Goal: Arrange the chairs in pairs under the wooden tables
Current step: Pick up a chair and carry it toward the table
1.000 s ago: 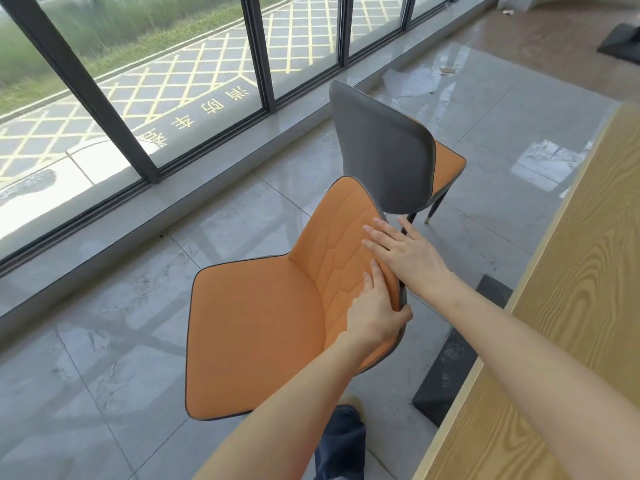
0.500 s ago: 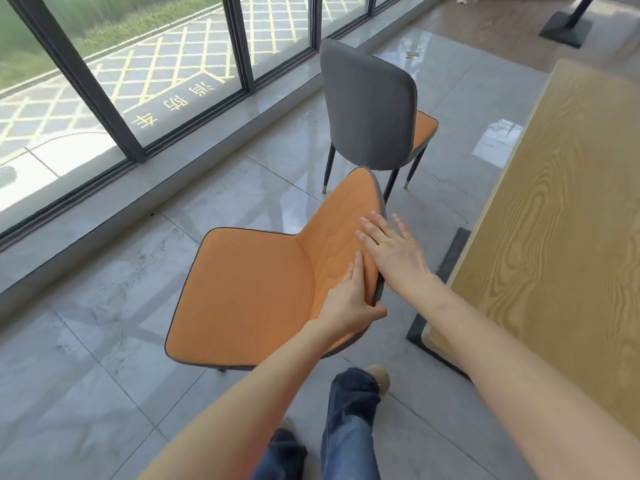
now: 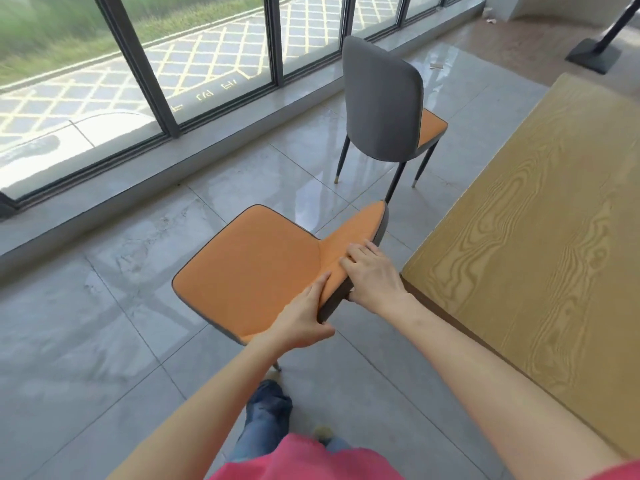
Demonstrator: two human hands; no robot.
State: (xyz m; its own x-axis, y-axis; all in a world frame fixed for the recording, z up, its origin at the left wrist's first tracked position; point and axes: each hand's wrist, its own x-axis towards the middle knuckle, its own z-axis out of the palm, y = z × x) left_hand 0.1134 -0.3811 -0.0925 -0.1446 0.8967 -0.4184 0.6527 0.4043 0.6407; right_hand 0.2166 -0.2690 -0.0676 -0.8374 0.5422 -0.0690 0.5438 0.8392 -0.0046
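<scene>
An orange chair (image 3: 256,268) with a grey shell stands in the middle of the view, its backrest toward me and next to the corner of the wooden table (image 3: 540,237). My left hand (image 3: 301,323) grips the near end of the backrest's top edge. My right hand (image 3: 372,275) lies over the same edge a little farther along, fingers on the orange front. A second chair (image 3: 381,102), grey-backed with an orange seat, stands farther off beside the table's left edge, its back facing me.
A low grey sill (image 3: 194,157) and floor-to-ceiling windows run along the left. A black post on a square base (image 3: 594,57) stands at the top right. My legs in jeans (image 3: 268,420) are just behind the near chair on the glossy grey tiles.
The near chair has shifted farther from me and closer to the table corner, its backrest now seen more edge-on. Both hands stayed on the backrest. My view has backed off.
</scene>
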